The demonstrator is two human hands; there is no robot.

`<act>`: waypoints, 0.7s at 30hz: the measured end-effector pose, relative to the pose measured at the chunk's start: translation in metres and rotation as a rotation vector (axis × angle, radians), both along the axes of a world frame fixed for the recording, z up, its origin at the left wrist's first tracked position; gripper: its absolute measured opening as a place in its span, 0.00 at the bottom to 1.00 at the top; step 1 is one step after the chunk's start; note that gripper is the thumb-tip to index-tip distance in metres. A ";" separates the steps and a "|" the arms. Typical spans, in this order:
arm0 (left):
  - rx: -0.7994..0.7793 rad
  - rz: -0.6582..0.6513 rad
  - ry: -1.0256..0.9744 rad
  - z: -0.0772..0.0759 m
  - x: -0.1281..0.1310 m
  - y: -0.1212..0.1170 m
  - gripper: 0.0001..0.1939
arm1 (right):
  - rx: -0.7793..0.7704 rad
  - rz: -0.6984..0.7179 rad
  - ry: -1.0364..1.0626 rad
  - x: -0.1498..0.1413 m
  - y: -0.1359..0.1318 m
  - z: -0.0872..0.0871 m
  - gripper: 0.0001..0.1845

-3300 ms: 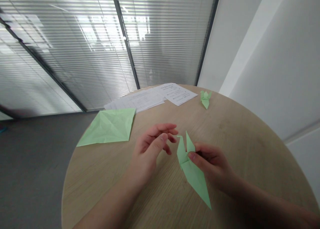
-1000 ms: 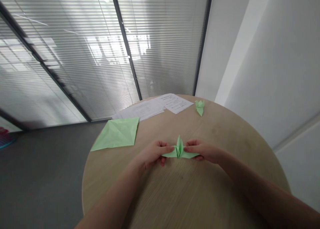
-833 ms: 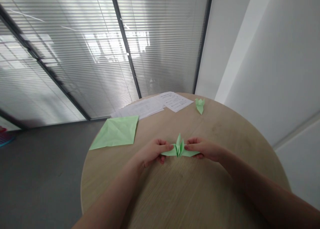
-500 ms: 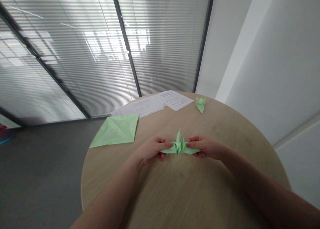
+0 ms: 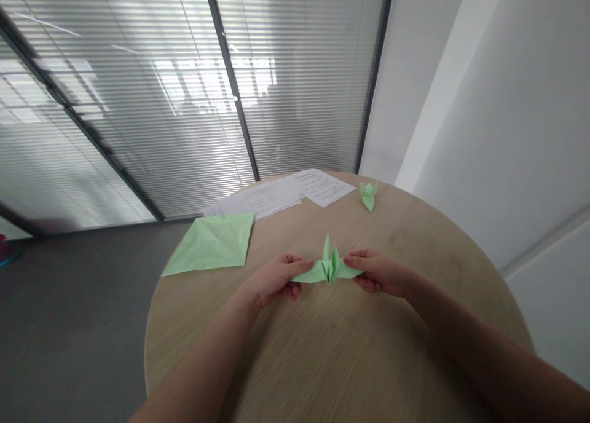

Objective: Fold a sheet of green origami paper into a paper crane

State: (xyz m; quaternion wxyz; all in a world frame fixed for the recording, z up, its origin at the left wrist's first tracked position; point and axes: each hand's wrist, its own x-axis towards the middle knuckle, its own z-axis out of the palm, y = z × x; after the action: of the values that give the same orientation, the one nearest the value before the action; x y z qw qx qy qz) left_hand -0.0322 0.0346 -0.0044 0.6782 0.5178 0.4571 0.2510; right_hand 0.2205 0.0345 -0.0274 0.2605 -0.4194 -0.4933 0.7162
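A folded green paper crane [image 5: 328, 267] is held just above the round wooden table [image 5: 341, 349] between both hands. My left hand [image 5: 271, 280] pinches its left wing with thumb and fingers closed. My right hand [image 5: 380, 272] pinches the right wing the same way. The wings stretch out sideways and two points stand up in the middle.
A creased green paper square [image 5: 209, 243] lies at the table's left edge. White printed sheets [image 5: 281, 194] lie at the far edge, with a finished small green paper crane [image 5: 367, 193] to their right. Glass partitions with blinds stand behind; a white wall is at right.
Since 3.3 s ago both hands took hold of the crane's wings and spread them flat. Over the last second the crane has risen slightly, its wings pulled apart.
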 end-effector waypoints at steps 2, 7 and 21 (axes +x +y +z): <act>0.031 0.010 -0.015 0.001 0.000 -0.001 0.25 | -0.002 -0.013 0.038 0.000 0.000 -0.001 0.29; 0.142 0.076 -0.156 0.001 0.008 -0.006 0.28 | 0.033 -0.072 0.179 -0.006 -0.004 -0.002 0.30; 0.170 0.082 -0.438 0.002 0.011 -0.012 0.24 | -0.022 -0.020 0.475 -0.008 -0.012 0.002 0.14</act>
State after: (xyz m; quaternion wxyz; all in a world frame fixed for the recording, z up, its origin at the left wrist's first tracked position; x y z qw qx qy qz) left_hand -0.0216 0.0227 -0.0021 0.7044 0.4872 0.2971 0.4220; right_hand 0.2124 0.0225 -0.0257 0.3718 -0.2469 -0.4060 0.7974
